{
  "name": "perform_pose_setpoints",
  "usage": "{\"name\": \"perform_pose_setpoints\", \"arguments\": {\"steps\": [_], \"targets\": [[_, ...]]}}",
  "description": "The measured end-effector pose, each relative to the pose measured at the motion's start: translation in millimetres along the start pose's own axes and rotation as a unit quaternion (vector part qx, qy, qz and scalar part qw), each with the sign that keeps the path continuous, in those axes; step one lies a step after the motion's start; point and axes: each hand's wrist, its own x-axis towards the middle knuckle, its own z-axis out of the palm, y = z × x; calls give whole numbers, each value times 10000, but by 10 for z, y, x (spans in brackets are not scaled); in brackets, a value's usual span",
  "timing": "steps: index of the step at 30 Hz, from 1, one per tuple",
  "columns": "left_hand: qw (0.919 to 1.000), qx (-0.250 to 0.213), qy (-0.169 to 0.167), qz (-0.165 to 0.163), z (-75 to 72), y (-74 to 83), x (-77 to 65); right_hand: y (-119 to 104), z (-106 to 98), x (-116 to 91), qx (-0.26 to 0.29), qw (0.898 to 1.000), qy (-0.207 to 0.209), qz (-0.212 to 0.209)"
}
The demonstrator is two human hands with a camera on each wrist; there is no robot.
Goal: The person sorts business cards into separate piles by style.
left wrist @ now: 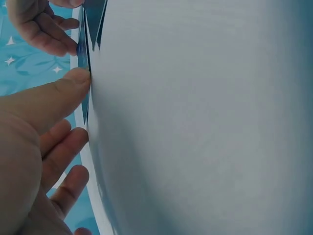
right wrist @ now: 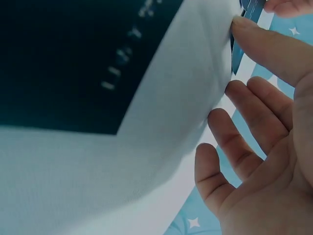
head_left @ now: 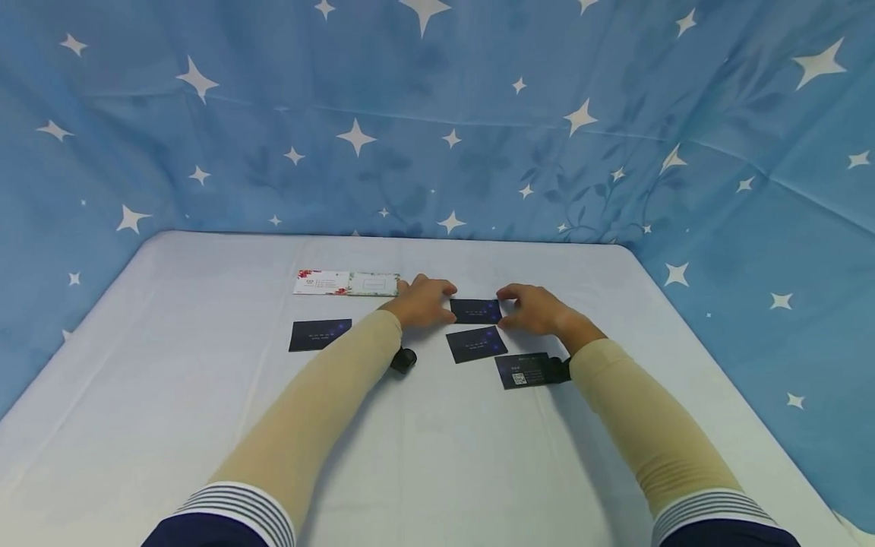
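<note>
A dark blue card [head_left: 475, 311] with small pale print lies flat on the white-covered table between my two hands. My left hand [head_left: 420, 300] is at its left edge, the thumb touching the card and the other fingers loosely bent in the left wrist view. At the right edge is my right hand [head_left: 536, 310], its thumb at the card and its fingers spread in the right wrist view. Just below lies a second dark card [head_left: 476, 345], slightly tilted. A third dark card [head_left: 519, 372], with a QR code, is partly hidden by the right wrist's camera.
Left of my left hand, a white card with red flowers [head_left: 321, 282] and a green-bordered card [head_left: 373, 284] lie side by side. Another dark card [head_left: 317, 334] is partly covered by my left sleeve. A blue star-patterned curtain [head_left: 410, 152] hangs behind the table [head_left: 437, 456].
</note>
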Motion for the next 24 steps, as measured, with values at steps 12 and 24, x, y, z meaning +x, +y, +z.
{"name": "perform_pose_setpoints", "arguments": {"steps": [12,24], "targets": [[9990,433,-18,122,-9,83,7,-6,1,16,43,9999,111,81],[9996,54,152,240,-199,-64,44,-52,17,117,-15,9981,367,-489]]}}
